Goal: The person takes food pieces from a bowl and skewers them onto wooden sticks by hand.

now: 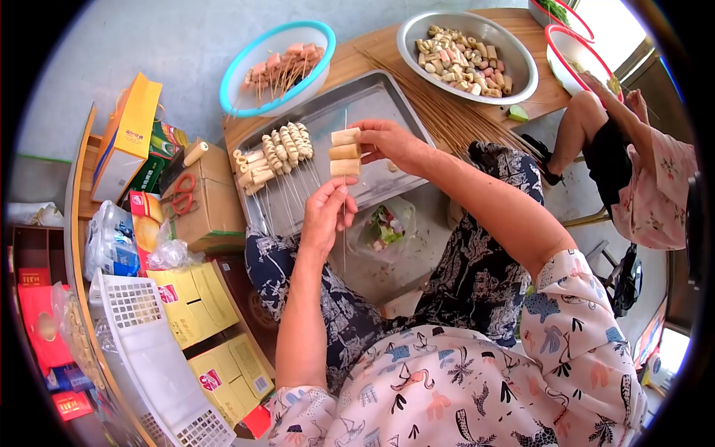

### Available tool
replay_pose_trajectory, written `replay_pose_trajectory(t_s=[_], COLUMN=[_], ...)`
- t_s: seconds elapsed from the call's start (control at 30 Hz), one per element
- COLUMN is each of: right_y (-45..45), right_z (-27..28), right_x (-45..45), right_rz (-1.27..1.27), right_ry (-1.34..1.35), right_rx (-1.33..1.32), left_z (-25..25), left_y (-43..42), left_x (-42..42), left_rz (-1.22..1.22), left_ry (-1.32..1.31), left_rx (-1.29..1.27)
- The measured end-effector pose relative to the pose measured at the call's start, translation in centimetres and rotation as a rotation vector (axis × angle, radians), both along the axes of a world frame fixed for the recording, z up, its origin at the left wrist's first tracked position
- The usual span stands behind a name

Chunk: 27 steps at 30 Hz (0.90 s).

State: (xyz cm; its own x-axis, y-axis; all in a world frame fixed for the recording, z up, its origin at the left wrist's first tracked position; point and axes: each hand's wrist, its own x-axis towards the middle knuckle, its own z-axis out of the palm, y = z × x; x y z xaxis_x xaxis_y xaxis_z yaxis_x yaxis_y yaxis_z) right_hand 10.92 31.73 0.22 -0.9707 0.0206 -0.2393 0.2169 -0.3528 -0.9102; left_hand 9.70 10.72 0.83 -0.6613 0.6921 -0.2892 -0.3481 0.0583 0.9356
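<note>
My left hand (328,212) pinches a thin skewer (345,246) just below three pale tube-shaped food pieces (345,153) threaded across it. Its tip pokes out above the top piece. My right hand (391,145) is closed at the right ends of the upper pieces. Beneath both hands lies a metal tray (372,97), with finished-looking skewers of spiral-cut and tubular pieces (279,153) along its left side. A clear plastic bag of green and purple scraps (387,227) sits below the tray, between my knees.
A blue-rimmed basin (237,86) holds pink skewered pieces. A steel bowl (410,37) of mixed pieces and a bundle of bare skewers (439,112) lie on the wooden table. Boxes, red scissors (183,195) and a white basket (141,350) stand left. Another person (655,179) sits right, by a red-rimmed basin (551,41).
</note>
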Motion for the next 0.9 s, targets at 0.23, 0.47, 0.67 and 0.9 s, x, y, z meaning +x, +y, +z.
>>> replay_pose_trajectory(t_s=[0.23,0.47,0.67,0.9], right_y=[3.3,17.4,27.5,24.5], right_z=[2.1,4.5,-1.7,-2.7], right_x=[0.6,1.6,2.7,0.6], right_rz=[-0.168,-0.337,-0.39,-0.2], right_ry=[-0.025,0.022,-0.242,-0.363], right_rx=[0.0,0.523,1.466,1.52], left_z=[0.1,0.9,1.0,0.6], left_y=[-0.1,0.3,0.5,0.5], left_x=[0.1,0.4,0.5,0.3], left_rz=[0.022,-0.001,-0.003,0.001], left_ry=[-0.01,0.024,0.008,-0.023], left_rx=[-0.012,-0.047,-0.067,-0.06])
